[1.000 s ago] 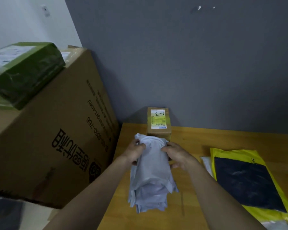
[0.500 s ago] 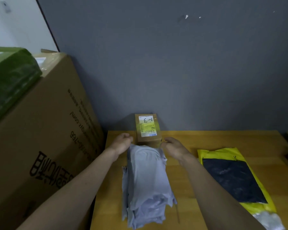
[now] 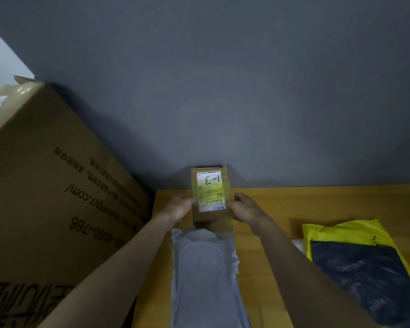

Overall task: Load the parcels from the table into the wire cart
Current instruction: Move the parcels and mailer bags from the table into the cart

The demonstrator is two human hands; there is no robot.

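A small brown cardboard box (image 3: 210, 214) with a white and yellow label marked "1-3" stands at the back of the wooden table (image 3: 270, 204), against the grey wall. My left hand (image 3: 179, 207) presses its left side and my right hand (image 3: 245, 208) presses its right side, so both hold it. In front of the box lies a grey plastic mailer bag (image 3: 205, 275), flat on the table between my forearms. A yellow mailer with a dark panel (image 3: 365, 268) lies at the right. No wire cart is in view.
A large brown cardboard carton (image 3: 45, 209) with printed text stands close at the left, beside the table's left edge. The grey wall (image 3: 223, 91) closes off the back. A bit of white packaging (image 3: 298, 245) peeks out beside the yellow mailer.
My hands have let go of the grey mailer, which now lies on the table, and have moved forward onto the sides of the small labelled box. The camera has turned to the right.
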